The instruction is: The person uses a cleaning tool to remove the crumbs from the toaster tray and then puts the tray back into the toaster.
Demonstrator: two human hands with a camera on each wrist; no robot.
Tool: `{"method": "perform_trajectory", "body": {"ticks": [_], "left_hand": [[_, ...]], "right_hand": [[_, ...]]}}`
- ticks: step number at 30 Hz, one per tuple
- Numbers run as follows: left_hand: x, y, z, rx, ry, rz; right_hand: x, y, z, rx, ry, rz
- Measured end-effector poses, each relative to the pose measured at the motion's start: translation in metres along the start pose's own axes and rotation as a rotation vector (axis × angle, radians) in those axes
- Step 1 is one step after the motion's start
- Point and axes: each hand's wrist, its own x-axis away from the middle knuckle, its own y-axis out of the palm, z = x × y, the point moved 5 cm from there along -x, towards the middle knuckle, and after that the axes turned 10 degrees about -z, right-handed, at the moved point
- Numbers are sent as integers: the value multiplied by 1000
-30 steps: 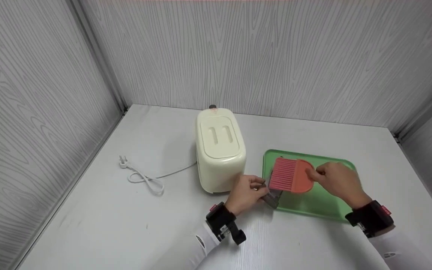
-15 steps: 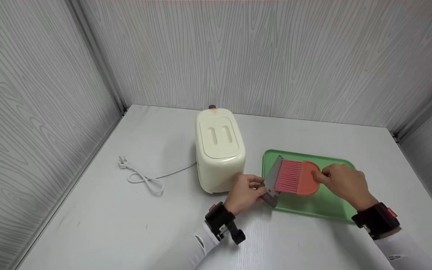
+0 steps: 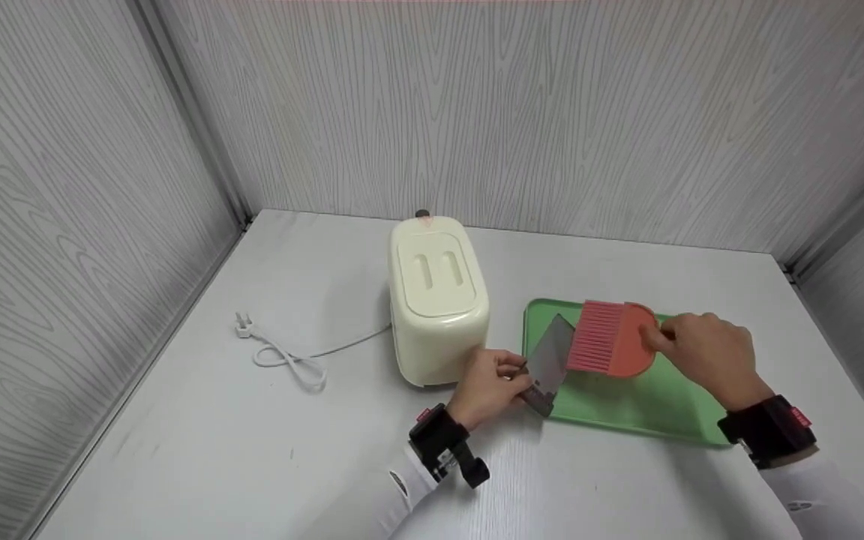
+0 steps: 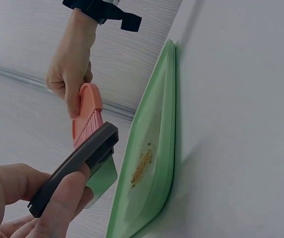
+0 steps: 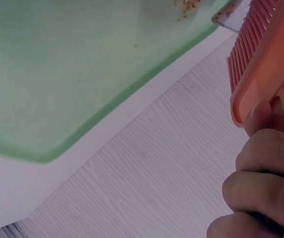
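Observation:
My left hand (image 3: pixel 488 388) pinches the dark handle of a flat grey scraper (image 3: pixel 550 352) over the tray's left end. The scraper's blade is tilted, and in the right wrist view its corner bears brown crumbs (image 5: pixel 225 12). In my right hand (image 3: pixel 709 356) is an orange brush (image 3: pixel 631 341) with pink bristles, gripped by its rounded end. The bristle tips are right at the blade's right edge in the head view. Beneath both tools lies a green tray (image 3: pixel 642 426), with a small pile of yellow-brown crumbs (image 4: pixel 142 168) in it.
A cream toaster (image 3: pixel 443 330) with a lid on top stands just left of the tray, close to my left hand. Its white cord (image 3: pixel 289 358) and plug (image 3: pixel 244 326) lie on the table farther left. Wood-grain panels (image 3: pixel 477 112) enclose the table's back and sides.
The brush has moved right across the scraper's blade and lifted slightly, uncovering most of the blade. My left hand and the scraper have stayed nearly in place.

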Motion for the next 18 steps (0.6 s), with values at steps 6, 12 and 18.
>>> {"method": "perform_trajectory", "body": {"ticks": [6,12,18], "left_hand": [[1,-1,0,-9,4,0],[0,-1,-1,-6,25,-6],[0,-1,-1,-18,24,-1]], "right_hand": [[0,-18,-1,43,-14,90],[2,-27,-16,123,-89,191],[11,-29,-40,179,-163,245]]}}
